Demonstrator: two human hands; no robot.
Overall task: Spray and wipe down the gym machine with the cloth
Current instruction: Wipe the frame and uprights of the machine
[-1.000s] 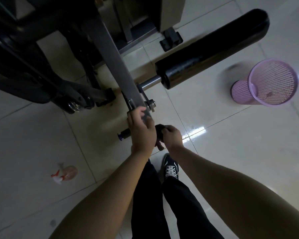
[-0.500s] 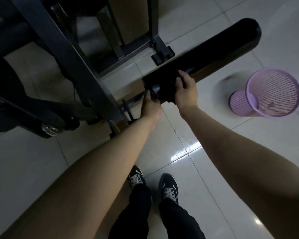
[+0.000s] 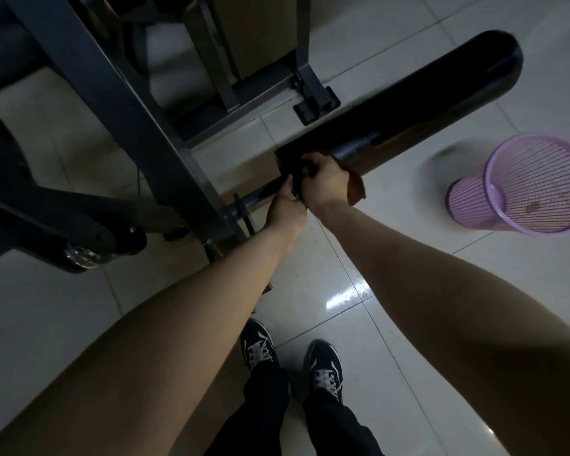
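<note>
Held the cloth point(image 3: 356, 189) tight in the right hand point(image 3: 323, 182), wrapped over the near end of the long black pad point(image 3: 408, 116) on the gym machine point(image 3: 129, 110). Closed the left hand point(image 3: 285, 209) round the thin bar point(image 3: 260, 197) just beside it, touching the right. Probably had to wipe away up and rightward along the pad, toward the purple bin point(image 3: 524, 185), nearest the right hand. Saw no spray bottle. Could not make out fingertips in the dark.
</note>
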